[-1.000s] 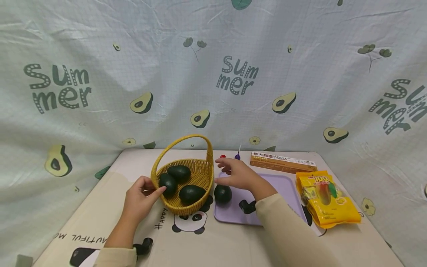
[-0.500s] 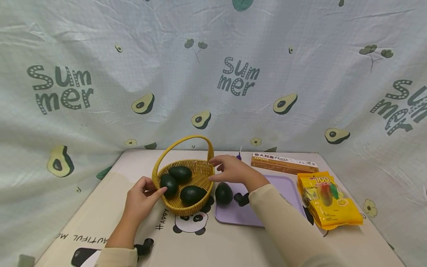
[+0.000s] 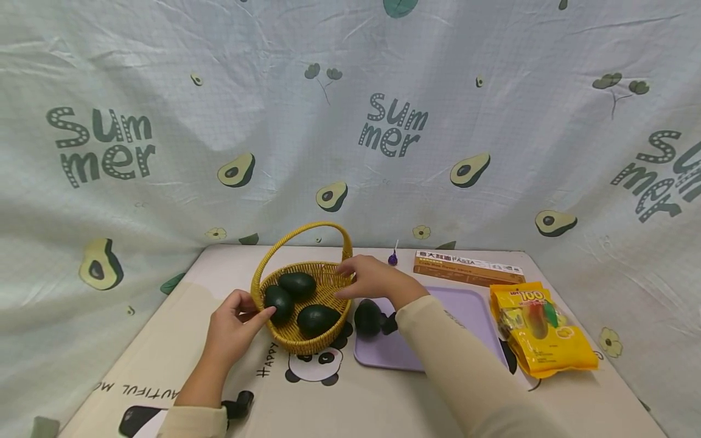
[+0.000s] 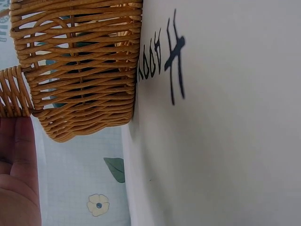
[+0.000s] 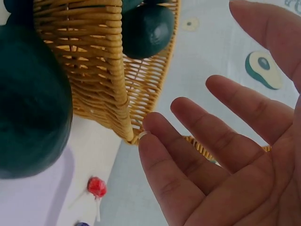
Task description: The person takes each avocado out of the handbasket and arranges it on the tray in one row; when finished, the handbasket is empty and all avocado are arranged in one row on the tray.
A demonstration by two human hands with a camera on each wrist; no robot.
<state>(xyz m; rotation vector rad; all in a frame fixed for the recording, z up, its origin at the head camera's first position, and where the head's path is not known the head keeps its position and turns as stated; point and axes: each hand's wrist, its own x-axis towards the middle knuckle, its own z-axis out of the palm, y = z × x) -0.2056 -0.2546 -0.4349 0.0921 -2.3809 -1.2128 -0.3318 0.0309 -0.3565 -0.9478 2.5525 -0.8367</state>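
Observation:
A yellow wicker basket (image 3: 306, 347) with a tall handle stands on the table, holding three dark green avocados (image 3: 317, 320). My left hand (image 3: 232, 325) grips its left side near the handle's base, thumb over the rim. In the left wrist view, fingers (image 4: 22, 150) lie against the wicker there. My right hand (image 3: 378, 277) hangs over the basket's right rim with fingers spread and nothing held. The right wrist view shows its fingertips right at the rim. Another avocado (image 3: 368, 317) sits at the left end of a lilac tray (image 3: 465, 316), below my right hand.
Behind the tray lie a pasta box (image 3: 468, 267) and a purple lollipop (image 3: 392, 258). A red lollipop (image 5: 97, 186) shows in the right wrist view. To the right of the tray is a yellow mango candy bag (image 3: 542, 331). A printed curtain (image 3: 383, 201) hangs behind the table.
My right hand has moved left from above the tray to over the basket's right rim, covering the red lollipop in the head view. My left hand keeps its hold on the basket.

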